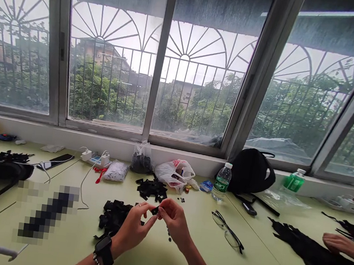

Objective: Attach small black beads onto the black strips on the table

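My left hand, with a dark watch on its wrist, pinches a small black piece between thumb and forefinger. My right hand closes on the same piece from the other side, fingertips almost meeting. The piece is too small to name. Beside my left hand lies a pile of black fabric strips. A second pile of black strips sits just beyond my hands. Some small dark round bits lie by my right wrist, and several similar bits lie farther back.
Glasses, a water bottle and a black bag are to the right. White plastic bags and a power strip line the back. At far right another person's hand rests near black fabric.
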Motion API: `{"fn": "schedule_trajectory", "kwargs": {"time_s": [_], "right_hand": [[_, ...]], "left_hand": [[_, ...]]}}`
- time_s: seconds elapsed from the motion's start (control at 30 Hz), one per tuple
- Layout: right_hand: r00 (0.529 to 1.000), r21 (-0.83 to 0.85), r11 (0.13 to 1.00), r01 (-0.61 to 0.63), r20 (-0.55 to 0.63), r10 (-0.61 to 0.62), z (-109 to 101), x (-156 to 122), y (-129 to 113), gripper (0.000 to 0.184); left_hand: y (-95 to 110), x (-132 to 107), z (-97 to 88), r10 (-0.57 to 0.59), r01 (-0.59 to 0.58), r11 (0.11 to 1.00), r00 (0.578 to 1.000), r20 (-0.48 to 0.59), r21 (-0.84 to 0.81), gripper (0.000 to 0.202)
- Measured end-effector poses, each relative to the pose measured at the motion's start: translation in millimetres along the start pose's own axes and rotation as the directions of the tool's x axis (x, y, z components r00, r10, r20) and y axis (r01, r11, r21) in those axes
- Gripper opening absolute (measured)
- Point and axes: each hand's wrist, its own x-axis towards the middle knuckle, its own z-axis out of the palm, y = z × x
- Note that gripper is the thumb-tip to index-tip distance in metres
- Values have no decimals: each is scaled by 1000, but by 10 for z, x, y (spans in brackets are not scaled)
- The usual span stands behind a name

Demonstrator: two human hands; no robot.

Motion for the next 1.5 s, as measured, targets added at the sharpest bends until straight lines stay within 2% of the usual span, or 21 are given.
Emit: {"fn": "schedule_trajectory", "kwargs": {"time_s": [0.13,0.23,0.27,0.33,0.43,0.53,0.63,0.87,1.13,1.3,1.5], "right_hand": [[1000,-71,997,1,-7,-2,18,-10,-1,35],[986,-337,939,65,-124,-112,26,-58,-4,30],[979,-461,883,90,-123,-164,31,-82,-6,25],[973,-670,726,155,-23,-229,50,-137,-9,13],[958,-806,527,270,169,-233,109,-206,1,7],[937,-855,399,330,247,-245,171,-238,25,12],[933,-892,303,335,267,-243,206,-249,35,14],[926,-922,175,346,305,-223,245,-265,4,12],[885,-909,-48,414,415,-212,245,-263,142,14],[876,-895,-117,430,445,-185,241,-267,213,17],[889,-911,-126,393,411,-200,263,-240,270,18]], "left_hand": [[10,34,-31,20,-23,999,998,-64,-48,22],[-13,48,-44,-23,23,1000,996,-89,5,23],[-25,48,-42,-40,43,999,995,-87,33,24],[-49,38,-30,-54,61,995,995,-82,83,25],[-60,13,-8,-28,34,990,998,-51,134,25],[-29,-4,-8,-10,12,979,1000,-9,203,24],[8,-8,-25,-8,0,962,1000,26,274,27],[-15,-24,-8,9,-23,941,999,41,338,28],[9,-24,-13,-11,-7,939,999,50,343,27],[-11,-23,-16,-21,-5,959,996,87,282,26],[-83,-10,5,-73,55,991,987,145,123,31]]}}
